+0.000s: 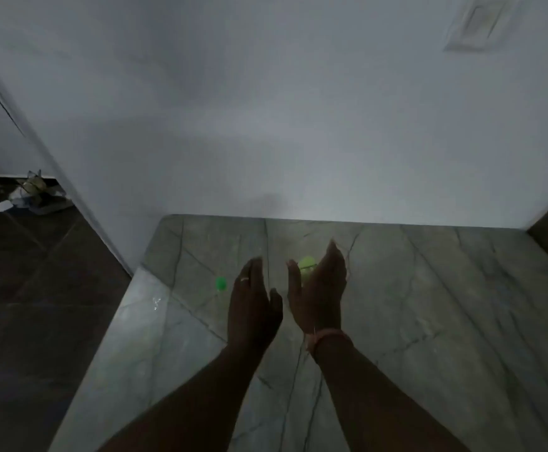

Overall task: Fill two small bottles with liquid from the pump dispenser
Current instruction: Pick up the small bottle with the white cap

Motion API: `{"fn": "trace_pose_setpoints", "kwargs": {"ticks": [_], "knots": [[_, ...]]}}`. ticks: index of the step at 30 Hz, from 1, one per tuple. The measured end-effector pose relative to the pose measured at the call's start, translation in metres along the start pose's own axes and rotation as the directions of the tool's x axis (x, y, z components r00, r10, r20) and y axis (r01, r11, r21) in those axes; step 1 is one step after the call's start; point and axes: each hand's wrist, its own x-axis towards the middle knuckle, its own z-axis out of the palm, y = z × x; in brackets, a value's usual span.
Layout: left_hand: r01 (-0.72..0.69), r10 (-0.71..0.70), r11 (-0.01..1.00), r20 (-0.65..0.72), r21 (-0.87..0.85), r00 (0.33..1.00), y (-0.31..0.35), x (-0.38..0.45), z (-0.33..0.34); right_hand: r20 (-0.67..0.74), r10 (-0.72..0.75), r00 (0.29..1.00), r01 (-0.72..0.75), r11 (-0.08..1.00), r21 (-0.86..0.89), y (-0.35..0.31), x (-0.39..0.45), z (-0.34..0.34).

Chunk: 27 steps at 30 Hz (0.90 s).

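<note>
Both my hands are raised over the grey, dark-veined marble tabletop (429,305), which runs up to a plain white wall (266,109). My left hand (253,308) shows its back to me, fingers straight and close together, thumb out toward the other hand, holding nothing; a ring (245,279) sits on one finger. My right hand (319,288) stands on edge with the palm turned toward the left one, fingers stretched forward and slightly up, also holding nothing. A thin pinkish band (328,337) circles my right wrist. The two hands are near each other but apart, with a narrow gap between the thumbs.

The light is dim and the picture soft, so the small things on the tabletop are hard to read. Just beyond my right thumb, partly hidden by the palm, glows a rounded yellow-green object (305,265), probably part of one of the small bottles or the dispenser, though I cannot tell which. To the left of my left hand, clear of it, lies a small bright green round piece (221,283). Nearer the tabletop's left edge there is a faint clear glint (157,302) that may be something transparent.

Past the edge, the dark tiled floor (38,305) runs back to some pale clutter (34,194) by the wall. A pale rectangular wall plate (478,21) sits high on the right.
</note>
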Motion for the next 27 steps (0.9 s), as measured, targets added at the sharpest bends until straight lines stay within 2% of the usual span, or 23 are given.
{"fn": "trace_pose_setpoints", "kwargs": {"ticks": [2, 6, 12, 14, 20, 27], "knots": [[0.082, -0.083, 0.996, -0.018, -0.041, 0.996, -0.010, -0.007, 0.018, -0.010, 0.085, 0.996, -0.084, 0.994, 0.075, 0.013, -0.008, 0.013], [0.186, -0.193, 0.977, -0.056, -0.101, 0.980, -0.034, -0.015, 0.056, 0.060, 0.209, 0.976, -0.217, 0.957, 0.194, 0.047, -0.028, 0.045], [0.249, -0.278, 0.947, -0.129, -0.203, 0.952, -0.060, -0.001, 0.090, 0.002, 0.253, 0.967, -0.232, 0.883, 0.408, 0.079, -0.031, 0.091], [0.242, -0.281, 0.946, -0.171, -0.217, 0.944, -0.067, 0.003, 0.099, -0.033, 0.253, 0.967, -0.209, 0.860, 0.466, 0.085, -0.033, 0.102], [0.145, -0.231, 0.944, -0.281, -0.295, 0.931, -0.073, 0.009, 0.117, -0.164, 0.223, 0.961, -0.123, 0.875, 0.469, 0.096, -0.035, 0.122], [0.043, -0.134, 0.959, -0.314, -0.281, 0.940, -0.086, 0.004, 0.126, -0.268, 0.137, 0.954, -0.008, 0.902, 0.432, 0.104, -0.037, 0.126]]}}
